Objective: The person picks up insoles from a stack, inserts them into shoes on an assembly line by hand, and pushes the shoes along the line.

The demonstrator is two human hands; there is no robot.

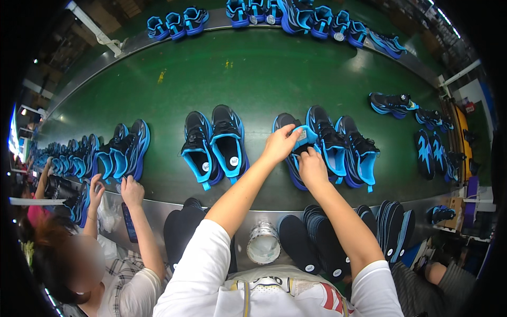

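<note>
A black and blue sneaker (pixel 292 171) stands on the green work surface (pixel 253 79) in front of me. My left hand (pixel 280 143) pinches its light-blue tongue and holds it up. At the shoe's opening is my right hand (pixel 313 168), its fingers bent down inside; their tips and anything between them are hidden. Close on the right stand two more sneakers (pixel 328 142), toes pointing away. To the left, a pair of sneakers (pixel 224 142) has dark insoles with round white stickers inside.
Along the near metal ledge lie stacks of black insoles (pixel 322 235) and a roll of tape (pixel 263 243). A co-worker (pixel 113 274) at left reaches toward a row of sneakers (pixel 127 150). More sneakers (pixel 321 22) line the far ledge; others (pixel 391 104) stand at right.
</note>
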